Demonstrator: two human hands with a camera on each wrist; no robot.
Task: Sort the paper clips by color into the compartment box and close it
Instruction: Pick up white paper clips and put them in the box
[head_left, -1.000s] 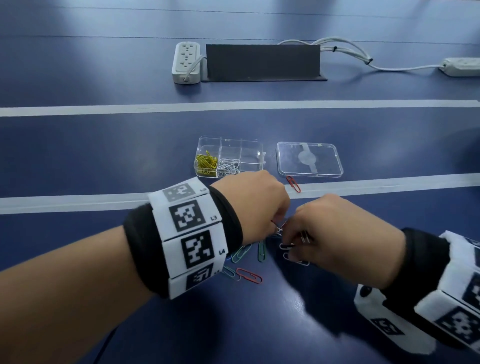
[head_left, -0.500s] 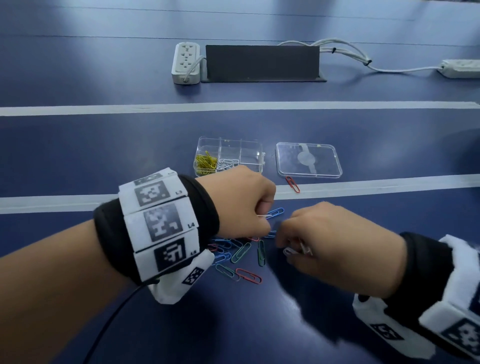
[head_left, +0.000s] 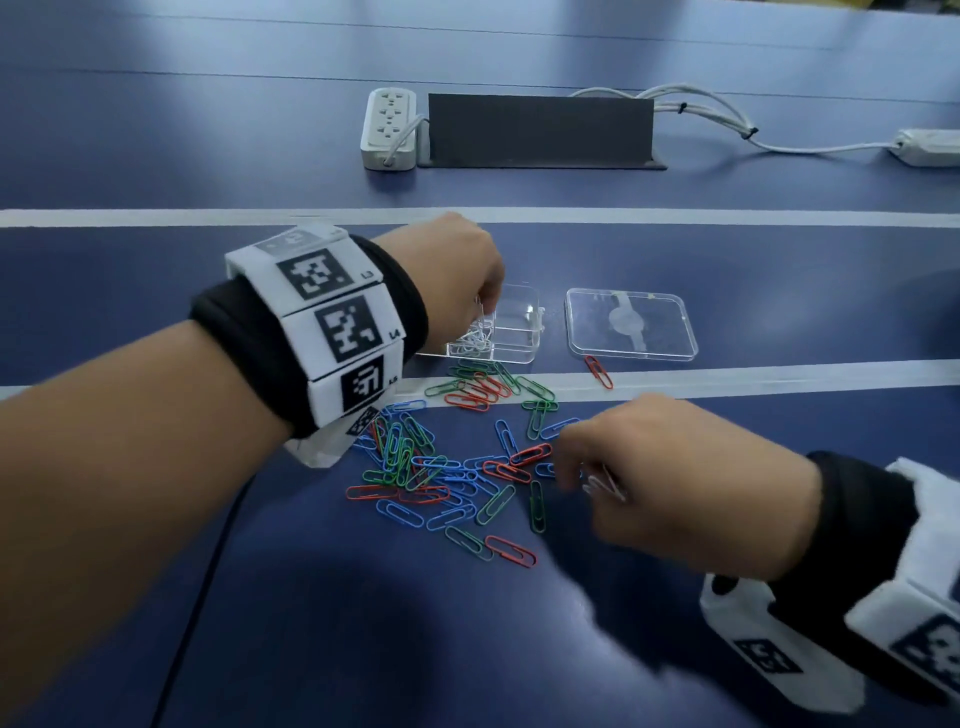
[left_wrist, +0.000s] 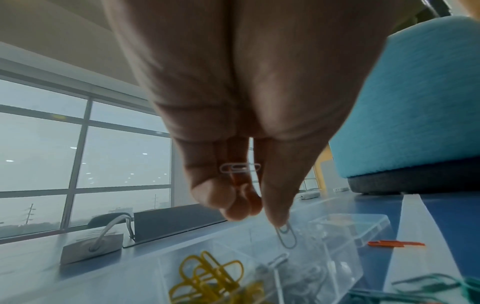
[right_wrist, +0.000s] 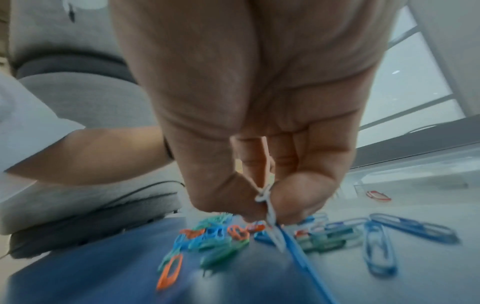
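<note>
Left hand (head_left: 457, 275) over clear plastic compartment box (head_left: 511, 332), fingers pinching white paper clip (left_wrist: 286, 236) above white-clip section. Right hand (head_left: 675, 483) clamped on white clips (head_left: 602, 486) by mixed-colour clip pile (head_left: 447, 462) on blue table (head_left: 467, 649).

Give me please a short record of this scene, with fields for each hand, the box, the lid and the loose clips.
left hand: over the compartment box, white paper clip at its fingertips
right hand: pinches white clips over the pile
box contents: yellow clips, white clips
lid: off, right of box
loose clips: red, green, blue, on table
</note>
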